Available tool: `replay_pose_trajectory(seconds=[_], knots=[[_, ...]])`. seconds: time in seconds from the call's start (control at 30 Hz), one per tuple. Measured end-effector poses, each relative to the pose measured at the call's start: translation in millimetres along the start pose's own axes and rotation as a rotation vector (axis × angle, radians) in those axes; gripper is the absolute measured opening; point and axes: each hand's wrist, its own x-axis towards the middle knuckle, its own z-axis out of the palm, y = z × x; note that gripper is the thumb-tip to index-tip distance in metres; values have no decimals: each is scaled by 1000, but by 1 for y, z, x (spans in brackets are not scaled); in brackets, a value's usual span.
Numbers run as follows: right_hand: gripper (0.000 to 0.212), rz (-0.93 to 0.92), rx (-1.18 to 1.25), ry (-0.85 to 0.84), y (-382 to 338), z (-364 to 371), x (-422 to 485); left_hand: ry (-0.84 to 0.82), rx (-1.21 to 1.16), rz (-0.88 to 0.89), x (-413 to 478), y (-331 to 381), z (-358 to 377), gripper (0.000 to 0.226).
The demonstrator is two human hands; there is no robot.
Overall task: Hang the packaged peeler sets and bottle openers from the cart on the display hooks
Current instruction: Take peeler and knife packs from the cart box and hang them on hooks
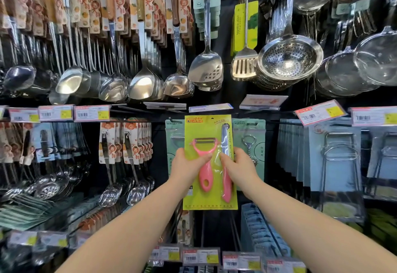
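- The left hand [186,163] pinches the left edge of a yellow-green carded peeler set [215,178], with its thumb across the front by the pink peeler's handle.
- The set, which also holds a pink-handled knife, stands upright between both hands in front of the hanging packs. I cannot tell if it is on a hook.
- The right hand [241,165] grasps the right edge, with its thumb on the knife.
- A pale green carded bottle opener pack [250,143] hangs just behind, at the right.

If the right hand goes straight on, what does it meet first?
The right hand holds the yellow peeler pack; beyond that, probably the green bottle opener pack behind, depth unclear.
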Motion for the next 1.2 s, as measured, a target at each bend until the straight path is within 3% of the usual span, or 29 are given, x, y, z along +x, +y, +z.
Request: replay_pose_trajectory(seconds=[0.27,0.53,0.7,0.87,0.97,1.07,1.2], knots=[[55,-18,-6,-18,1,6,6,19,-36,18,3,-4,-2,97],[39,35,-13,-38,10,13,18,17,20,-27,11,-6,2,99],[38,88,-102,-61,15,17,31,-7,83,-74,25,-5,7,91],[52,113,-179,-84,14,14,38,-20,157,-73,34,-5,10,58],[60,130,-234,-85,13,10,37,-34,264,-78,35,-4,7,61],[57,76,-335,-72,10,1,29,-65,407,-23,36,-6,2,88],[59,10,-706,-56,8,-25,6,13,875,302,27,-11,-15,94]])
